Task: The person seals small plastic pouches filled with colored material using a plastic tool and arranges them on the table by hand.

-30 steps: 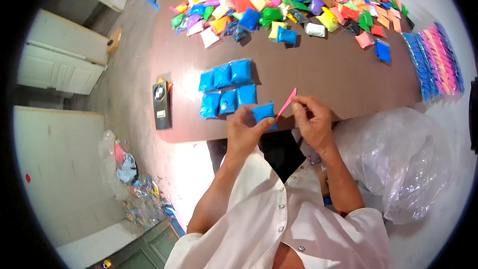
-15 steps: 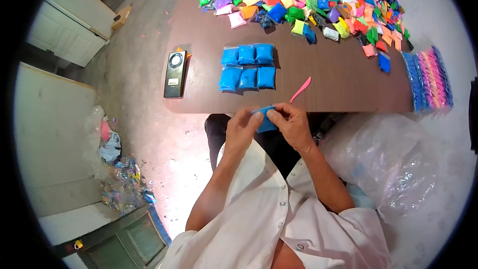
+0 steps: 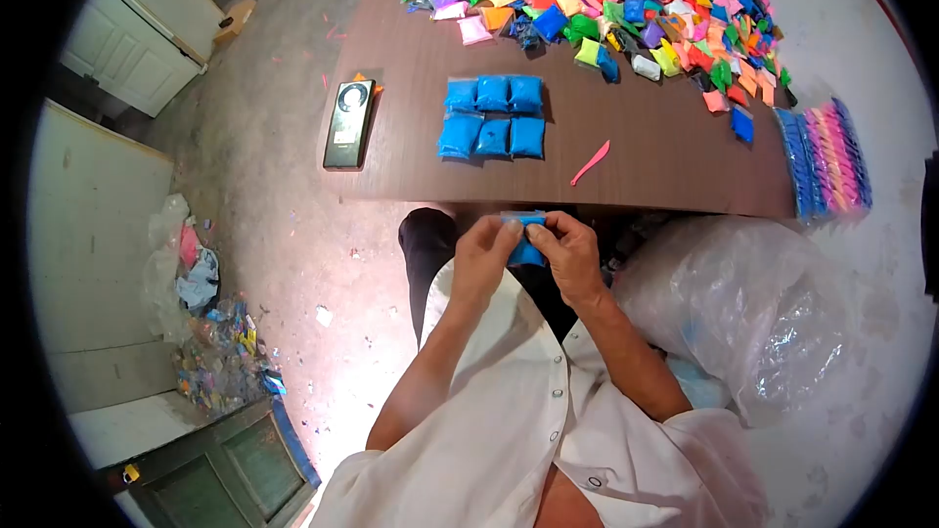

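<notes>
A small blue packet (image 3: 527, 252) is held between my two hands, just off the table's front edge and above my lap. My left hand (image 3: 485, 249) pinches its left side, thumb on top. On the other side my right hand (image 3: 569, 252) grips it with thumb and fingers closed. The packet's clear upper edge shows above the thumbs; its underside is hidden by my fingers. Beyond my hands, several blue packets (image 3: 493, 138) lie in two rows on the brown table (image 3: 411, 176). A pink plastic knife (image 3: 591, 163) rests to their right.
A phone (image 3: 349, 125) lies at the table's left edge. A heap of colourful packets (image 3: 626, 10) covers the far side. Bundled packs of plastic tools (image 3: 824, 158) sit at the right corner. A large clear plastic bag (image 3: 734, 303) stands right of my lap; litter (image 3: 220, 352) lies on the left floor.
The view has shifted slightly, so the table sits a little higher in it. Both hands still hold the blue packet, with more of its clear top edge showing.
</notes>
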Action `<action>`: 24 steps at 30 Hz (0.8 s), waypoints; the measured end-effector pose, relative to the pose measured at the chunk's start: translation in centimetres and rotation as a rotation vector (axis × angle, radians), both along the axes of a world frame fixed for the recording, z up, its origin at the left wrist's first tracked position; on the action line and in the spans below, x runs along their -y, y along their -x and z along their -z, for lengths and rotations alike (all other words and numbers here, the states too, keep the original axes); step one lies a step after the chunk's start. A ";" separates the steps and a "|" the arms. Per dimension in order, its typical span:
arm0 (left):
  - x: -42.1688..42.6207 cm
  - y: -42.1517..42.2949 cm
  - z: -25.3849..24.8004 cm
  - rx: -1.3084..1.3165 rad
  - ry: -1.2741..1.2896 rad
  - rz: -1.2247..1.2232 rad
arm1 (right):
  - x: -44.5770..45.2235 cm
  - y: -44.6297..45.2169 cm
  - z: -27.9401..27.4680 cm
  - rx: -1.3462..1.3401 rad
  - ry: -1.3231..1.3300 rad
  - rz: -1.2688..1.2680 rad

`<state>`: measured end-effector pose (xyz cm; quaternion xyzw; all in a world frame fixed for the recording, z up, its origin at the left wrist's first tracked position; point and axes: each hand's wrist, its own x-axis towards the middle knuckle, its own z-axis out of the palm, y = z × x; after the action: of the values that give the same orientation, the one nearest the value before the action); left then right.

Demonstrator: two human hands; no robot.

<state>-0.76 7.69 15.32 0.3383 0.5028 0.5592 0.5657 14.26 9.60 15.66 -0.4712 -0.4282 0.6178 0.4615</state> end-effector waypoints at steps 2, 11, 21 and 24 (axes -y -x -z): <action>0.4 0.0 -0.1 -0.011 0.047 0.066 | 0.2 -0.4 0.4 -0.038 0.000 0.013; 1.3 0.3 0.2 -0.171 -0.025 0.099 | 1.0 -0.5 0.5 -0.087 0.136 -0.036; 1.5 -0.9 0.7 -0.322 0.119 0.137 | 1.1 -0.7 2.7 0.003 0.051 0.007; 1.9 -1.3 0.5 -0.240 0.139 0.213 | 1.1 -0.9 1.6 -0.029 0.074 0.035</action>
<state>0.56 5.79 14.79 0.4141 0.5656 0.4157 0.5795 15.18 8.51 14.02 -0.4866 -0.3900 0.6316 0.4606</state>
